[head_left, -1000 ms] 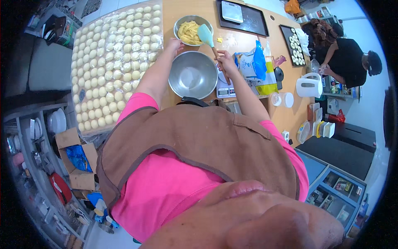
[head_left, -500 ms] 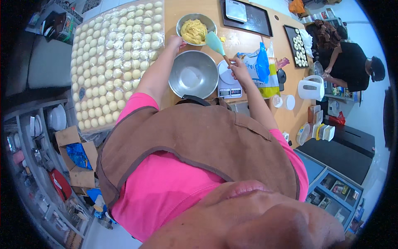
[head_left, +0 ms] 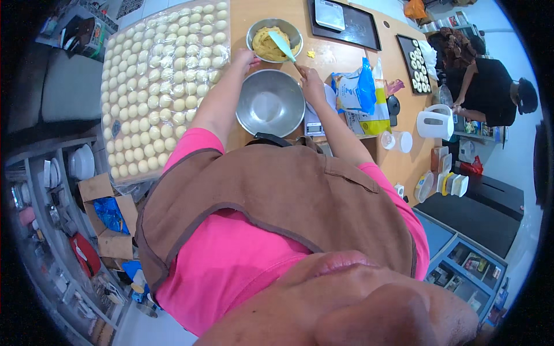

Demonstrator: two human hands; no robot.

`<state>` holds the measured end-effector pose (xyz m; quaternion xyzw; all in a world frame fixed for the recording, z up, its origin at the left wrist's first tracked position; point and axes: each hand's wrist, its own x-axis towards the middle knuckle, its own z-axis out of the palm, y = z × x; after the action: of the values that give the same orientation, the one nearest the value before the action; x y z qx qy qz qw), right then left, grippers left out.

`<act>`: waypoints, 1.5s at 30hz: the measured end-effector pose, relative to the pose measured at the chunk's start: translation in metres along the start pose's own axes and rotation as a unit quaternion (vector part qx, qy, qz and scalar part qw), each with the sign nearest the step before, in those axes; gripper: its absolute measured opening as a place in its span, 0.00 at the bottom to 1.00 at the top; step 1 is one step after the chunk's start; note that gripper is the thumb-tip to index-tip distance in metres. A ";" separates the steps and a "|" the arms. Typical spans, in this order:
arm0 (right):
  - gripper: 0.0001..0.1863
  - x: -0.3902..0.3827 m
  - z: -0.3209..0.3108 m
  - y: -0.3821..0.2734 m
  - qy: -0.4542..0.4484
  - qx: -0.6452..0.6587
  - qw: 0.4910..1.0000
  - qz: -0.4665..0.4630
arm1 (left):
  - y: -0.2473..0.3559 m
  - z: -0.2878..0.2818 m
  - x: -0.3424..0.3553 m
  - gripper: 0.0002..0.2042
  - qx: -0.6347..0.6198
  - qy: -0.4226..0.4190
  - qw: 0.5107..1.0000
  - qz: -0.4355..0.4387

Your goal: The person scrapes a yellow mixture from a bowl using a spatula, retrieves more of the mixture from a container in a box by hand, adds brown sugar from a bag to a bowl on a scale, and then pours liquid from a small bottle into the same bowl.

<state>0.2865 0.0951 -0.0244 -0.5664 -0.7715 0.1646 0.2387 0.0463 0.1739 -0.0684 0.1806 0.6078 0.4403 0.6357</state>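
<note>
My left hand [head_left: 247, 60] grips the rim of a steel bowl [head_left: 252, 46] of thick yellow mixture [head_left: 271, 30] at the top centre. My right hand [head_left: 309, 81] is closed on the wooden handle of a mint spatula [head_left: 280, 43], whose blade lies on the mixture in that bowl. Between my arms sits a wide empty steel bowl [head_left: 268, 104], beside a kitchen scale [head_left: 313, 128] partly hidden by my right forearm.
Plastic-covered dough balls [head_left: 150, 98] fill the left. At right are bags [head_left: 349, 86], a tray of dough rings [head_left: 420, 63], a white pitcher [head_left: 433, 121] and containers [head_left: 453, 181]. A dark tray with a scale [head_left: 329, 14] lies behind. A person [head_left: 485, 92] works at far right.
My right hand has risen with the spatula, carrying its blade left and deeper into the bowl of yellow mixture. My left hand stays at that bowl's rim.
</note>
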 end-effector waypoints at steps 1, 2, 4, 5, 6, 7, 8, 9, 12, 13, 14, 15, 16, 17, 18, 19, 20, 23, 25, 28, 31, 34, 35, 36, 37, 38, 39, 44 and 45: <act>0.19 -0.002 0.001 -0.001 -0.001 0.001 1.000 0.000 | 0.000 0.001 -0.001 0.05 0.000 0.001 1.000 -0.001; 0.19 -0.007 0.001 -0.002 -0.014 -0.017 0.999 0.027 | 0.001 0.003 -0.002 0.05 -0.001 0.005 1.000 -0.003; 0.19 -0.012 -0.002 -0.005 -0.031 -0.034 0.998 0.051 | -0.003 -0.001 0.003 0.05 -0.006 0.012 1.000 -0.006; 0.19 -0.013 -0.005 -0.005 -0.044 -0.038 0.998 0.040 | -0.002 -0.004 0.006 0.06 -0.002 0.012 1.000 -0.003; 0.19 -0.015 -0.007 -0.001 -0.055 -0.043 0.997 0.032 | -0.002 -0.005 0.009 0.06 0.003 0.009 1.000 -0.001; 0.19 -0.019 -0.008 0.005 -0.055 -0.044 0.997 0.034 | -0.004 -0.006 0.012 0.06 0.004 0.006 1.000 -0.003; 0.20 -0.022 -0.009 0.010 -0.039 -0.055 0.998 0.004 | -0.005 -0.006 0.014 0.07 -0.002 -0.001 1.000 0.000; 0.22 -0.024 -0.009 0.016 -0.022 -0.067 0.997 -0.026 | -0.004 -0.006 0.016 0.07 -0.009 -0.009 1.000 0.005; 0.25 -0.037 -0.015 0.029 -0.035 -0.068 0.997 -0.014 | -0.007 -0.003 0.017 0.08 -0.014 -0.002 1.000 0.006; 0.25 -0.042 -0.019 0.031 -0.033 -0.069 0.997 -0.013 | -0.006 -0.002 0.017 0.08 -0.013 -0.003 1.000 0.007; 0.25 -0.049 -0.023 0.033 -0.043 -0.073 0.996 -0.008 | -0.004 0.000 0.016 0.08 -0.009 0.003 1.000 -0.002; 0.26 -0.057 -0.028 0.032 -0.054 -0.078 0.995 -0.004 | -0.004 0.001 0.014 0.07 -0.005 0.009 1.000 -0.011; 0.26 -0.064 -0.036 0.024 -0.053 -0.077 0.996 -0.005 | -0.005 -0.001 0.014 0.07 -0.006 0.010 1.000 -0.009; 0.25 -0.070 -0.045 0.017 -0.074 -0.108 0.991 0.013 | -0.007 -0.004 0.013 0.07 0.021 0.008 1.000 -0.005; 0.25 -0.075 -0.057 0.006 -0.093 -0.140 0.985 0.030 | -0.006 -0.005 0.013 0.08 0.047 0.005 0.999 0.000; 0.25 -0.082 -0.069 -0.002 -0.092 -0.140 0.985 0.030 | -0.007 -0.006 0.012 0.08 0.048 0.005 0.999 0.001; 0.24 -0.088 -0.080 -0.010 -0.084 -0.143 0.985 0.042 | -0.008 -0.007 0.009 0.10 0.086 0.041 0.995 0.033; 0.24 -0.114 -0.098 0.006 -0.031 -0.114 0.992 0.039 | -0.006 -0.008 -0.004 0.15 0.123 0.072 0.987 0.068; 0.25 -0.124 -0.108 0.007 -0.015 0.008 0.994 0.111 | -0.007 -0.027 -0.001 0.21 0.081 0.073 0.985 0.133; 0.23 -0.132 -0.118 -0.002 -0.073 0.219 0.933 0.277 | -0.023 -0.050 -0.018 0.22 0.146 0.092 0.961 0.216; 0.19 -0.150 -0.095 0.016 -0.063 0.162 0.962 0.213 | -0.025 -0.050 -0.080 0.21 0.177 0.047 0.955 0.233; 0.15 -0.142 -0.081 0.019 -0.076 0.141 0.963 0.217 | -0.046 -0.076 -0.113 0.20 0.184 0.035 0.954 0.235; 0.15 -0.138 -0.068 0.032 -0.046 0.102 0.968 0.223 | -0.053 -0.081 -0.120 0.20 0.186 0.036 0.953 0.235; 0.15 -0.135 -0.058 0.041 -0.019 0.064 0.971 0.229 | -0.062 -0.087 -0.127 0.20 0.227 0.038 0.948 0.220; 0.15 -0.127 -0.059 0.035 -0.016 0.084 0.966 0.245 | -0.069 -0.092 -0.137 0.19 0.267 0.041 0.941 0.202; 0.15 -0.116 -0.055 0.036 -0.021 0.086 0.965 0.249 | -0.075 -0.093 -0.146 0.19 0.270 0.042 0.942 0.196; 0.16 -0.110 -0.051 0.043 -0.018 0.072 0.966 0.249 | -0.073 -0.085 -0.161 0.19 0.298 0.039 0.935 0.185; 0.19 -0.074 -0.019 0.081 0.027 0.002 0.995 0.101 | -0.092 -0.089 -0.163 0.16 0.376 0.003 0.918 0.123; 0.19 -0.067 -0.017 0.079 -0.004 -0.021 0.992 0.124 | -0.100 -0.093 -0.160 0.12 0.317 -0.011 0.944 0.094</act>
<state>0.3752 0.0551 -0.0645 -0.6621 -0.6995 0.1788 0.2008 0.0140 -0.0335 -0.0648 0.4339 0.6893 0.2806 0.5077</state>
